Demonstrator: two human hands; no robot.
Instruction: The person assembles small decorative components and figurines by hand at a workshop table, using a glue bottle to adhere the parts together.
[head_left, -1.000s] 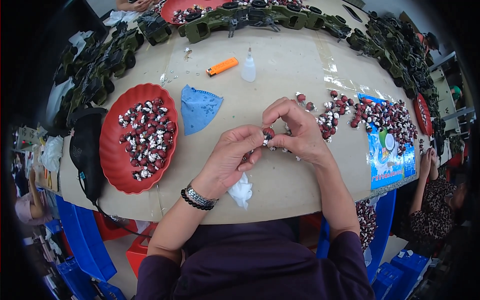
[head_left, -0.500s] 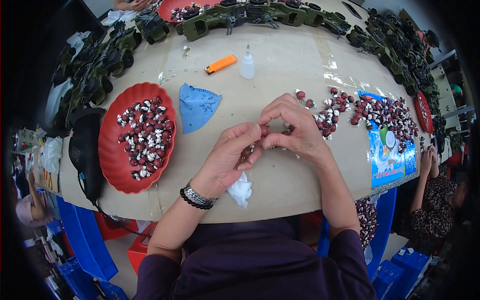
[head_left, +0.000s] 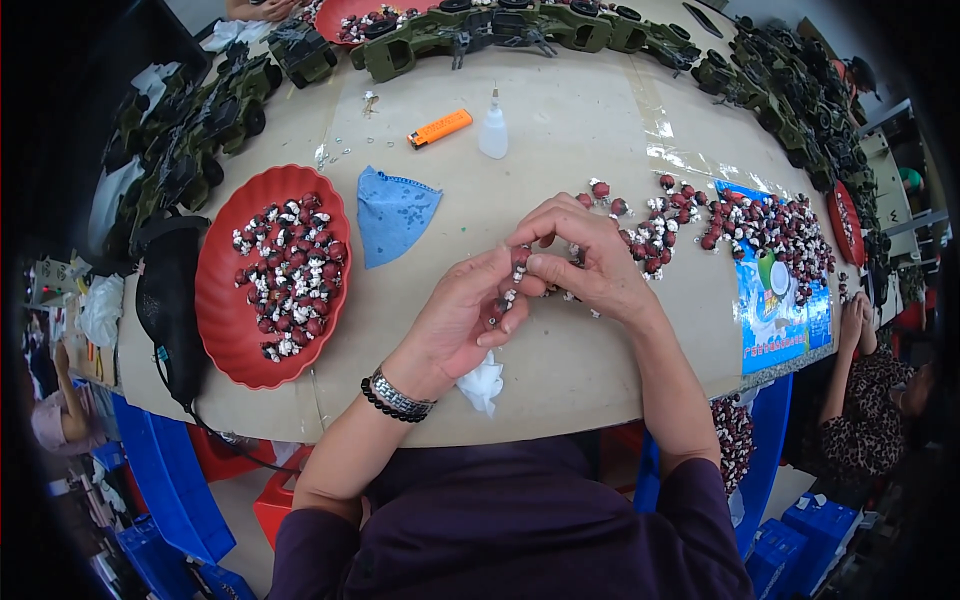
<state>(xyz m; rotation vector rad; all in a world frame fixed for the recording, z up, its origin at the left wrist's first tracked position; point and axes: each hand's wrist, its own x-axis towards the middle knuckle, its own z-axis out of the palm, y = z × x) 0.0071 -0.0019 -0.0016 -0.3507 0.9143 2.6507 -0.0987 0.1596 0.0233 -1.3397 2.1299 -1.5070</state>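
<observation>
Between the fingertips of both hands, above the table's near middle, is a small dark-red and white figure piece (head_left: 520,258). My left hand (head_left: 462,305), with a watch and a beaded bracelet at its wrist, pinches it from the left and keeps a few more such pieces in its curled fingers. My right hand (head_left: 590,258) closes thumb and fingertips on the same piece from the right. Loose red-and-white pieces (head_left: 655,240) lie beyond the right hand. To the left, a red scalloped tray (head_left: 218,340) holds many of them. A crumpled white tissue (head_left: 482,385) lies below my left hand.
A blue cloth (head_left: 395,218), an orange lighter (head_left: 440,129) and a needle-tipped clear bottle (head_left: 493,133) lie ahead. More pieces cover a blue printed sheet (head_left: 770,335) at right. Green toy vehicles (head_left: 500,32) line the far edges. A black pouch-like object (head_left: 165,300) sits left; another person's hands (head_left: 858,320) show right.
The fingers of my right hand have shifted slightly left and turned around the piece, which now shows more between the fingertips. My left hand stays nearly in place.
</observation>
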